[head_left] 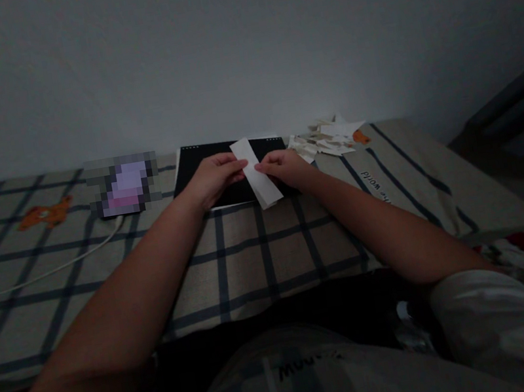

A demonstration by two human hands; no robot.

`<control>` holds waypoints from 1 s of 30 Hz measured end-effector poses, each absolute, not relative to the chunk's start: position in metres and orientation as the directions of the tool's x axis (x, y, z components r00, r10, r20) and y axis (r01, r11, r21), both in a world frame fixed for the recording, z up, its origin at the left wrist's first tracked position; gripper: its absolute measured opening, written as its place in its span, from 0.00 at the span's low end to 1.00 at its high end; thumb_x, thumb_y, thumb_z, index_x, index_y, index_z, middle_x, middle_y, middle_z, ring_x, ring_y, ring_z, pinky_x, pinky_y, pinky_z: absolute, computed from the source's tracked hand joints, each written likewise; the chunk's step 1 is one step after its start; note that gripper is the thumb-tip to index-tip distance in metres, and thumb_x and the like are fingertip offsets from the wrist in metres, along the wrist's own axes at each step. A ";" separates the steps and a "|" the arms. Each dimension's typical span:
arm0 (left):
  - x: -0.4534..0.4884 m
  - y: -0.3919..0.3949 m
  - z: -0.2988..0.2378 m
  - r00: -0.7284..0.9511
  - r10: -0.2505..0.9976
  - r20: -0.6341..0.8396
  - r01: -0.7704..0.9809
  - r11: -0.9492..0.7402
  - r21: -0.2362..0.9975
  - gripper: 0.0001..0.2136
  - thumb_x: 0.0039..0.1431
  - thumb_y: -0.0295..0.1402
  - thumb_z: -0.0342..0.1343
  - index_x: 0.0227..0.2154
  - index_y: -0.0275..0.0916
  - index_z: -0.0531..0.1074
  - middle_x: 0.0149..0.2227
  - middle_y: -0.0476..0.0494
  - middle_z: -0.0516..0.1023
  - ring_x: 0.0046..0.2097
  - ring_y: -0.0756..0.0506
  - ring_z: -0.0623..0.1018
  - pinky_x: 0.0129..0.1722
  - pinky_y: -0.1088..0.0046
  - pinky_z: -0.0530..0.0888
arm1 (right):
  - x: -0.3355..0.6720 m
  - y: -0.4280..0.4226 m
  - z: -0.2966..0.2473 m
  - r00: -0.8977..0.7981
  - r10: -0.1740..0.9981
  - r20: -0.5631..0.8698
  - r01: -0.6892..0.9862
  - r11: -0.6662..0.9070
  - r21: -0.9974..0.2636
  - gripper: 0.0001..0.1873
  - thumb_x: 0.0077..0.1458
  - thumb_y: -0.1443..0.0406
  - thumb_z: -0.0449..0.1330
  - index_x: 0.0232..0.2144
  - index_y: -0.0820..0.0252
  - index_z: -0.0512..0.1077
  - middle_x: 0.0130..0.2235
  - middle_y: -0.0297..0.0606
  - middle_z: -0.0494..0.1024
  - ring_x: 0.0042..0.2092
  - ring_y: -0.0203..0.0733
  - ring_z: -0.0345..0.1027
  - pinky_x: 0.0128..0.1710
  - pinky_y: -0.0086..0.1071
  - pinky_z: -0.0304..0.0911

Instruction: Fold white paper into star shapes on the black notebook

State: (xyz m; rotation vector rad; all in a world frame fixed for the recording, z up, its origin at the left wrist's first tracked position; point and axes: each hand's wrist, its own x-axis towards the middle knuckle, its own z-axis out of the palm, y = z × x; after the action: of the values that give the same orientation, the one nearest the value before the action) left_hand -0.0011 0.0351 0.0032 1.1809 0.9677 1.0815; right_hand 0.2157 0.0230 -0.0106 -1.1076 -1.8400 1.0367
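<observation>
Folded white paper strip (261, 179) is tilted between the fingers: I've got the left hand (217, 178) pinching its left edge, the right hand (286, 167) pinching its right. Black hole-punched pad (236, 193) lies beneath them, paper scraps (332, 137) just beyond the right fingers, phone (125, 183) well off left.

Probably a home: a checked tablecloth (249, 271) against a plain wall (238, 47), a phone (126, 186) on a white cable (77, 257).
</observation>
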 end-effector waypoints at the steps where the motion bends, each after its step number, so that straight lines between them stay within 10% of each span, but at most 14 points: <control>1: -0.001 0.035 0.003 0.219 0.975 -0.027 -0.141 0.059 0.988 0.10 0.48 0.27 0.80 0.28 0.36 0.83 0.32 0.45 0.85 0.34 0.51 0.81 0.36 0.79 0.80 | 0.215 0.022 -0.010 -0.355 0.920 0.168 0.318 0.287 -0.904 0.16 0.67 0.55 0.66 0.30 0.55 0.71 0.25 0.29 0.71 0.27 0.35 0.62 0.27 0.29 0.61; 16: 0.001 0.039 -0.001 0.120 0.991 0.064 -0.134 -0.048 0.990 0.17 0.60 0.41 0.80 0.27 0.36 0.80 0.28 0.47 0.81 0.29 0.52 0.78 0.33 0.80 0.78 | 0.213 0.020 -0.008 -0.364 0.921 0.137 0.276 0.247 -0.929 0.19 0.65 0.52 0.68 0.28 0.54 0.68 0.26 0.29 0.69 0.29 0.36 0.62 0.29 0.29 0.61; 30: 0.006 0.030 -0.003 0.167 0.984 0.054 -0.171 -0.025 0.985 0.21 0.39 0.42 0.84 0.32 0.38 0.82 0.35 0.47 0.85 0.40 0.45 0.83 0.45 0.69 0.81 | 0.209 0.017 -0.009 -0.378 0.917 0.124 0.239 0.227 -0.944 0.19 0.61 0.52 0.72 0.29 0.55 0.71 0.26 0.29 0.72 0.30 0.37 0.66 0.30 0.30 0.65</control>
State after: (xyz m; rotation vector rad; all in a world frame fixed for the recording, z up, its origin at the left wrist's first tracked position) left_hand 0.0065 0.0298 -0.0029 1.1890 0.9410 1.1856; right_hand 0.2086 0.0172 -0.0085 -1.0744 -1.7739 1.1809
